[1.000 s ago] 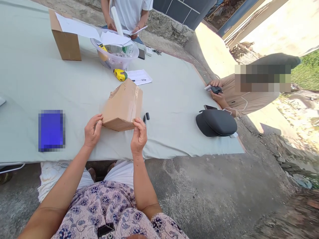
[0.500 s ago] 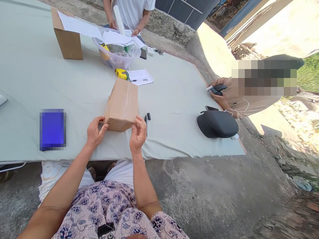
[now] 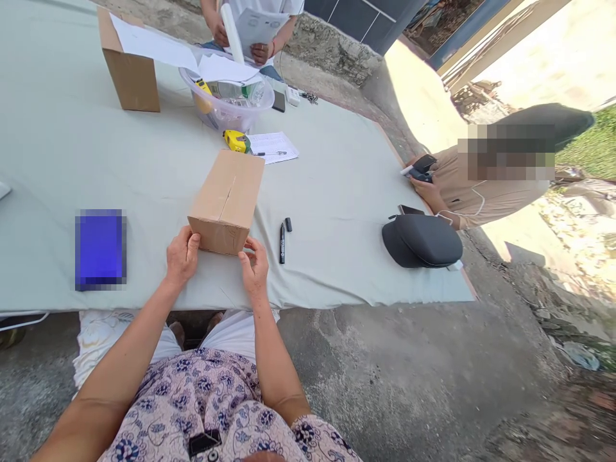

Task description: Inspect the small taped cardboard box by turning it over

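- Cardboard box (image 3: 226, 199): on the near side of the cloth-covered table (image 3: 337, 199), between both hands, a seam along its top; I cannot tell whether its base lies flat.
- Left hand (image 3: 183, 256): fingers and thumb holding the box's near left lower corner.
- Right hand (image 3: 253, 266): holding the near right lower corner, fingers and thumb close together.
- Black marker (image 3: 282, 245): uncapped, right of the box, its cap (image 3: 288, 224) near the tip.
- Yellow tape measure (image 3: 235, 141): just beyond the box, beside a sheet (image 3: 275, 144) with a pen on it.
- Plastic basin (image 3: 243, 119): farther off, papers lying across it; a second box (image 3: 132, 80) stands to its left.
- Blue item (image 3: 100, 249), pixelated: well left.
- Black case (image 3: 423, 240): well right, near a co-worker's dark device (image 3: 421, 174).
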Tool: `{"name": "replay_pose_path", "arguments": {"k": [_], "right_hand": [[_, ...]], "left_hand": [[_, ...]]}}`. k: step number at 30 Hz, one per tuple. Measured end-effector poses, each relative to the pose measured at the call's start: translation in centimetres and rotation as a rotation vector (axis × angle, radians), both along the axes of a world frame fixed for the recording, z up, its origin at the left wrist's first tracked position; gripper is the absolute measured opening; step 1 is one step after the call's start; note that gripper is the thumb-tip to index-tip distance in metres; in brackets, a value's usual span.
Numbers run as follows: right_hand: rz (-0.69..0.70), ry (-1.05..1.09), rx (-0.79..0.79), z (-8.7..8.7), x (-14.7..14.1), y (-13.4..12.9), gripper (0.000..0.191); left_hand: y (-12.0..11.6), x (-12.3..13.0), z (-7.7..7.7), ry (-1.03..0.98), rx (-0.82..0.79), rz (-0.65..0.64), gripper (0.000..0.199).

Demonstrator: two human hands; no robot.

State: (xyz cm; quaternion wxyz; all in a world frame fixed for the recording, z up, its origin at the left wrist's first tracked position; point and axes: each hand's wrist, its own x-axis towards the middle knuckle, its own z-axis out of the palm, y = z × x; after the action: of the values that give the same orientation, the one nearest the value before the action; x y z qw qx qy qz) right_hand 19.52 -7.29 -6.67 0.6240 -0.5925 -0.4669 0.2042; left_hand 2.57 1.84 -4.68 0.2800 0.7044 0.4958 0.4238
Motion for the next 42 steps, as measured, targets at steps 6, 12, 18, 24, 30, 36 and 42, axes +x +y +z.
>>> {"name": "replay_pose_path", "arguments": {"k": [6, 12, 18, 24, 30, 36, 42], "right_hand": [[-0.006, -0.023, 0.035, -0.5, 0.1, -0.1, 0.040], [-0.007, -0.022, 0.015, -0.9, 0.1, -0.3, 0.042], [-0.034, -0.032, 0.049, -1.3, 0.1, -0.3, 0.039], [-0.027, -0.075, 0.064, -0.9, -0.2, -0.4, 0.041], [-0.053, -0.098, 0.041, -0.6, -0.6, -0.3, 0.037], [-0.060, -0.062, 0.052, -0.8, -0.5, -0.3, 0.036], [-0.132, -0.069, 0.098, -0.8, -0.2, -0.4, 0.033]], "left_hand": [[-0.2, -0.1, 0.2, 0.000, 0.003, -0.016, 0.062], [-0.1, 0.0, 0.0, -0.026, -0.007, -0.010, 0.064], [0.1, 0.1, -0.2, -0.025, -0.098, -0.063, 0.048], [0.1, 0.4, 0.0, -0.007, -0.205, -0.051, 0.055], [0.2, 0.5, -0.3, 0.106, -0.220, -0.008, 0.067], [0.3, 0.4, -0.6, 0.058, -0.179, -0.061, 0.055], [0.1, 0.2, -1.1, 0.026, -0.127, -0.115, 0.042]]}}
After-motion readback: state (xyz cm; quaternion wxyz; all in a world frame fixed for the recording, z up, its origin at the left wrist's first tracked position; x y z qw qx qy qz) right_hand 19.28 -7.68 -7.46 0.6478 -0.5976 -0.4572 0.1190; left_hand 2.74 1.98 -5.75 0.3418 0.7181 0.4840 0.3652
